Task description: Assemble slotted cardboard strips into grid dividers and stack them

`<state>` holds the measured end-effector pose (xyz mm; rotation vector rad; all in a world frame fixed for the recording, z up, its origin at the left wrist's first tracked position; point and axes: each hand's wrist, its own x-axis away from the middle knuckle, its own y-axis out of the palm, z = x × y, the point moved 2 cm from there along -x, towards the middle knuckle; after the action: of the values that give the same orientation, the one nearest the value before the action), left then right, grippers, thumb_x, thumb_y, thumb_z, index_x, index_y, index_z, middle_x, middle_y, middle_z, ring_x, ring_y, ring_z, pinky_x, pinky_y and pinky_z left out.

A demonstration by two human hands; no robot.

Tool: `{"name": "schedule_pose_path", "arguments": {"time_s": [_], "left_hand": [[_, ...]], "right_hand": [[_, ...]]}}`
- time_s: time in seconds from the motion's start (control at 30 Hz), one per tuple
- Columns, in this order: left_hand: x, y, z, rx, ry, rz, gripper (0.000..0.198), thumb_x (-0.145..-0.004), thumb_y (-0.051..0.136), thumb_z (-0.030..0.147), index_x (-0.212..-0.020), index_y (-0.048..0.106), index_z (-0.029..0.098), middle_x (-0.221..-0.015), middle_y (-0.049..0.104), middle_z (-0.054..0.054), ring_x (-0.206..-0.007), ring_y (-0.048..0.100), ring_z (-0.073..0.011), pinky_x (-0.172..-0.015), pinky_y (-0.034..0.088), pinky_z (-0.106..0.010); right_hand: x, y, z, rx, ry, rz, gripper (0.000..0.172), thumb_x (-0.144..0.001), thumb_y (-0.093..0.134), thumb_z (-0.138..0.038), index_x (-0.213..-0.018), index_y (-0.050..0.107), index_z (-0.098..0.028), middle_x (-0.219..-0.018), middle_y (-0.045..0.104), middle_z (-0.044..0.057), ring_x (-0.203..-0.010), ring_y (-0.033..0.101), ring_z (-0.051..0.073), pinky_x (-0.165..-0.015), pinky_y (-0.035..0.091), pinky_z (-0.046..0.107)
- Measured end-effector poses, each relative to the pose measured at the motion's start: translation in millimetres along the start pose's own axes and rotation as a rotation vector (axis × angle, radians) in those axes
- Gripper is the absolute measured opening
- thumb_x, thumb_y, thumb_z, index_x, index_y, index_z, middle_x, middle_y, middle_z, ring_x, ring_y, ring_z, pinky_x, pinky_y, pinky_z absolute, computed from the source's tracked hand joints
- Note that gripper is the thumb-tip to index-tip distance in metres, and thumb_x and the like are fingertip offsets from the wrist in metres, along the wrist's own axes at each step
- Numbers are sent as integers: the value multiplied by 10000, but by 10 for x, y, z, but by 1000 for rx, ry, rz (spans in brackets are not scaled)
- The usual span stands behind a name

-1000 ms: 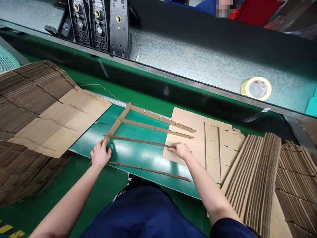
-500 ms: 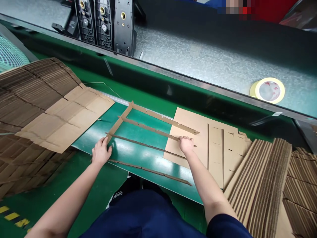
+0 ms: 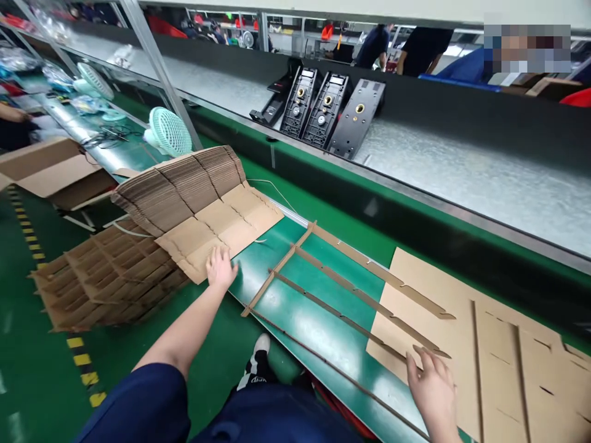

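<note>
On the green bench lies a partly joined cardboard divider (image 3: 263, 288): one cross strip with several notched long strips slotted into it, standing on edge. My right hand (image 3: 433, 387) is at the free ends of the middle strips, thumb and fingers apart; whether it touches them I cannot tell. My left hand (image 3: 221, 269) has left the cross strip and reaches over the near edge of a stack of slotted cardboard strips (image 3: 231, 215), fingers stretched out. A flat cardboard sheet (image 3: 392, 326) lies under the strips' right ends.
Assembled cardboard grids (image 3: 111, 277) are piled at left, beside the bench. Black plastic parts (image 3: 357, 120) stand on the conveyor (image 3: 438, 178) beyond. A mint-green fan (image 3: 170, 132) sits behind the stack. More slotted cardboard (image 3: 498, 369) lies at right. People are farther back.
My view has swung left and up. My left hand has let go of the cross strip and moved left to the cardboard stack. My right hand has loosened, near the strips' ends.
</note>
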<state>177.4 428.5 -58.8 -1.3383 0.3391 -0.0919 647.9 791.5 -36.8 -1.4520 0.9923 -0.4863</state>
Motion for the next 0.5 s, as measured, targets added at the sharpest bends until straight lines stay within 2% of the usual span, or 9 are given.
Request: {"name": "schedule_pose_path", "arguments": {"time_s": [0.03,0.1,0.23,0.3,0.4,0.5], "left_hand": [[-91,39,-85,-34,-5,-28,580,-789,500,245,-1339,401,87,-1450,318,-220,-1351,248,-320,-1050,232,-503],[-205,116,-219,-61,31,-77,574,-781,458,179,-1344,392,87,-1417,364,-219,-1326,286,-308,-1049,205,-524],[-265,130,-418,-49,111,-75,580,-789,434,210,-1350,376,76,-1228,506,-212,-1177,433,-313,-1000,280,-510],[-273,28,-501,-13,105,-43,630,-784,461,275,-1368,347,67,-1172,515,-209,-1123,465,-325,-944,355,-479],[-259,-243,-512,162,118,75,736,-740,541,352,-1378,314,65,-1187,495,-194,-1128,468,-321,-934,406,-437],[-109,-512,-247,456,141,151,796,-703,607,392,-1380,299,110,-1198,506,-149,-1130,488,-290,-972,422,-417]], "right_hand": [[111,-36,-99,-1,-8,9,453,-836,320,-528,-1018,627,-247,-1130,623,134,-1099,517,354,-774,434,525],[297,-110,-344,1,-29,19,440,-847,324,-506,-1022,627,-240,-1140,620,131,-1100,524,343,-782,444,509],[474,-198,-915,-66,-80,31,403,-880,360,-449,-1060,623,-202,-1143,614,147,-1109,523,316,-866,436,483],[495,-219,-1221,-165,-114,29,375,-894,377,-421,-1063,623,-193,-1127,618,146,-1106,528,297,-921,421,475],[505,-257,-1719,-368,-159,-39,331,-915,384,-381,-1072,620,-209,-1116,622,129,-1101,535,270,-980,400,466],[520,-338,-2227,-587,-143,-181,321,-920,409,-377,-1139,594,-232,-1127,623,114,-1090,546,251,-978,418,448]]}}
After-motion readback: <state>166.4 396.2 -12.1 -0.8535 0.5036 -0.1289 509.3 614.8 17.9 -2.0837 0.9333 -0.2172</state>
